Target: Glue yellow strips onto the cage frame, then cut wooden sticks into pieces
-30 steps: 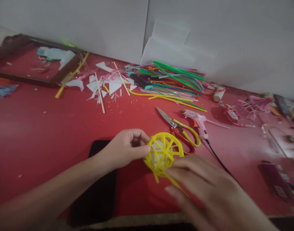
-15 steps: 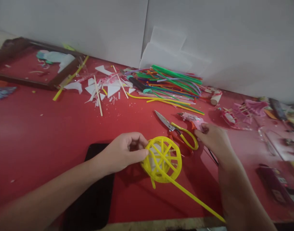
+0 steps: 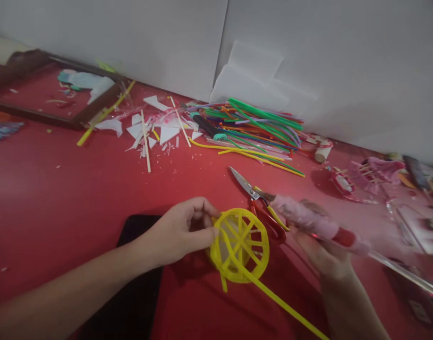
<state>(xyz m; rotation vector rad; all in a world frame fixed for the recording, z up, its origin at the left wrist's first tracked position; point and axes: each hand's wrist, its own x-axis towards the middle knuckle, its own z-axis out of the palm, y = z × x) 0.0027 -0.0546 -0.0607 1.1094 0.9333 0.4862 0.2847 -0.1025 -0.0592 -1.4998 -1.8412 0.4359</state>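
My left hand (image 3: 182,231) pinches the left rim of a round yellow basket (image 3: 240,244) made of pipe cleaners, with spokes crossing its face and something pale inside. One long yellow pipe cleaner (image 3: 289,307) trails from it toward the lower right. My right hand (image 3: 324,255) is wrapped around a hot glue gun (image 3: 308,219) covered in pink, blurred by motion. Its nozzle points left toward the basket, and a clear glue stick (image 3: 402,271) sticks out of its back. Scissors (image 3: 241,178) with red and yellow handles lie behind the basket, partly covered by the glue gun.
A dark flat tablet-like slab (image 3: 131,283) lies under my left forearm. Behind are a pile of coloured pipe cleaners (image 3: 262,120), white scraps (image 3: 168,134) and wooden sticks. A brown frame (image 3: 32,113) stands at the left, a pink craft piece (image 3: 374,172) at the right.
My right hand has lifted the glue gun off the table and turned it so it lies across above the scissors. My left hand keeps its hold on the basket, which has tilted slightly.
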